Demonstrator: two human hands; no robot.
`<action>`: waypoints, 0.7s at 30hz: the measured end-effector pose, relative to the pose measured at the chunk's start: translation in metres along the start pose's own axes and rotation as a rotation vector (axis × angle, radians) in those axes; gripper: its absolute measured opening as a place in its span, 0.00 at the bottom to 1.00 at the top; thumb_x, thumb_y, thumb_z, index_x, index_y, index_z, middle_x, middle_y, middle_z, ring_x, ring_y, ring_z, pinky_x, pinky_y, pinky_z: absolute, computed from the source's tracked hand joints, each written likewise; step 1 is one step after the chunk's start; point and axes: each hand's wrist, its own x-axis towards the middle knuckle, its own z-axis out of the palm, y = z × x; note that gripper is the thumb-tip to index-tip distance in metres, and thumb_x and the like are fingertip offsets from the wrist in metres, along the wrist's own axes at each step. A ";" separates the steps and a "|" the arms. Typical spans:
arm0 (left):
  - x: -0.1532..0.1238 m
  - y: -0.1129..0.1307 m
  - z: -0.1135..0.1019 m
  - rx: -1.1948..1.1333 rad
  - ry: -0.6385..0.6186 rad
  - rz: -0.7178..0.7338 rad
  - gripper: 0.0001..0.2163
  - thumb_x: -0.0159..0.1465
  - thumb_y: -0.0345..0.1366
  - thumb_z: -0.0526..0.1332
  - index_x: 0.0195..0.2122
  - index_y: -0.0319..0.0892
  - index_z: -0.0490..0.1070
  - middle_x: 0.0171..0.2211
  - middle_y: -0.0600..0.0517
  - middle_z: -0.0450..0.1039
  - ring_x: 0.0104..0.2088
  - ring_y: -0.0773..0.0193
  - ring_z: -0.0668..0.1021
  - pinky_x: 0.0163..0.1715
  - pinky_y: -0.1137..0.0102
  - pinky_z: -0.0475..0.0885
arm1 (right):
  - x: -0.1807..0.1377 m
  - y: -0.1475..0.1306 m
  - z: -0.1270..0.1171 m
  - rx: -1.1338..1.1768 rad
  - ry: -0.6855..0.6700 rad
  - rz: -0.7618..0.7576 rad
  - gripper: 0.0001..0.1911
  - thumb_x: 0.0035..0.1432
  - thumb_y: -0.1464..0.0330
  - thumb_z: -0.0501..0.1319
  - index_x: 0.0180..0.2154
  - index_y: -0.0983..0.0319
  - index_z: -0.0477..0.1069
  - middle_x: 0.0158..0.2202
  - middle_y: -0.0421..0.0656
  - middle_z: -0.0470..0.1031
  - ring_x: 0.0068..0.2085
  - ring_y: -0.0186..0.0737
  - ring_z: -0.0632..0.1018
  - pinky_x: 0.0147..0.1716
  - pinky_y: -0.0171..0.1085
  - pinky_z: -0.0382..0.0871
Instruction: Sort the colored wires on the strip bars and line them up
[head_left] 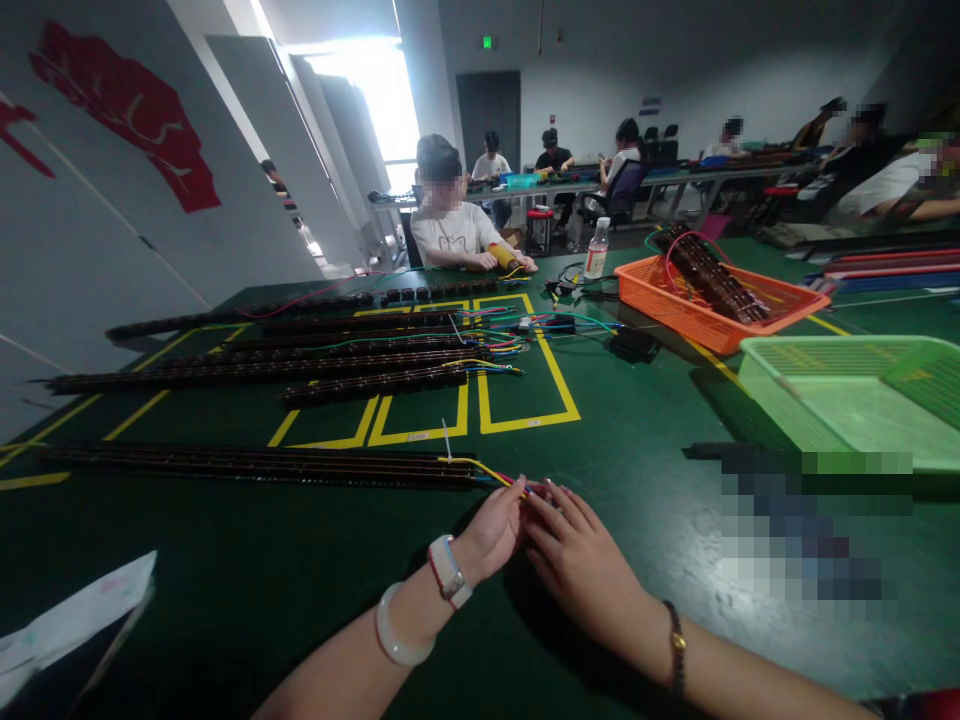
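My left hand (498, 522) is closed on the coloured wires (491, 471), yellow, red and blue, that come out of a long dark bundle's right end. That bundle (262, 465) lies flat on the green table, with a white cable tie (446, 440) sticking up near its wired end. Against the left fingertips, my right hand (574, 545) has its fingers bent together at the wire ends. Whatever sits between the right fingers is hidden. Farther back, several similar dark bundles (300, 365) lie side by side with wires at their right ends.
An orange basket (652, 335) with dark bundles stands at the right, near a green basket (765, 350). A bottle (597, 250) stands farther back. Yellow tape (525, 424) marks the table. Papers (82, 615) lie at the left front. A person (457, 230) sits across.
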 end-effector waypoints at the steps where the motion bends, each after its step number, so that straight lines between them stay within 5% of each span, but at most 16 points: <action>1: 0.000 0.000 0.000 0.006 -0.018 -0.018 0.09 0.63 0.36 0.56 0.36 0.34 0.71 0.35 0.44 0.75 0.39 0.62 0.77 0.44 0.69 0.70 | 0.000 0.004 -0.007 0.067 0.000 0.012 0.16 0.57 0.68 0.58 0.49 0.59 0.70 0.55 0.46 0.68 0.57 0.47 0.65 0.56 0.51 0.61; 7: -0.002 0.002 -0.002 0.010 -0.082 -0.067 0.10 0.63 0.38 0.56 0.36 0.35 0.70 0.39 0.43 0.75 0.42 0.60 0.77 0.46 0.66 0.69 | -0.003 0.026 -0.028 0.234 0.080 0.100 0.05 0.59 0.68 0.57 0.35 0.59 0.72 0.43 0.45 0.73 0.46 0.43 0.73 0.47 0.47 0.68; 15: 0.000 0.004 -0.001 -0.055 -0.114 -0.053 0.08 0.64 0.35 0.56 0.35 0.35 0.69 0.45 0.39 0.73 0.48 0.59 0.75 0.54 0.64 0.63 | -0.017 0.023 -0.009 -0.031 0.078 0.144 0.07 0.59 0.66 0.57 0.37 0.61 0.72 0.40 0.47 0.71 0.44 0.45 0.71 0.54 0.51 0.60; 21: -0.001 0.003 -0.001 -0.052 -0.105 -0.040 0.09 0.64 0.35 0.55 0.33 0.35 0.69 0.41 0.40 0.75 0.45 0.60 0.76 0.52 0.65 0.64 | -0.013 0.022 -0.006 0.020 -0.016 0.186 0.04 0.57 0.70 0.59 0.35 0.60 0.73 0.39 0.45 0.71 0.44 0.45 0.71 0.51 0.50 0.62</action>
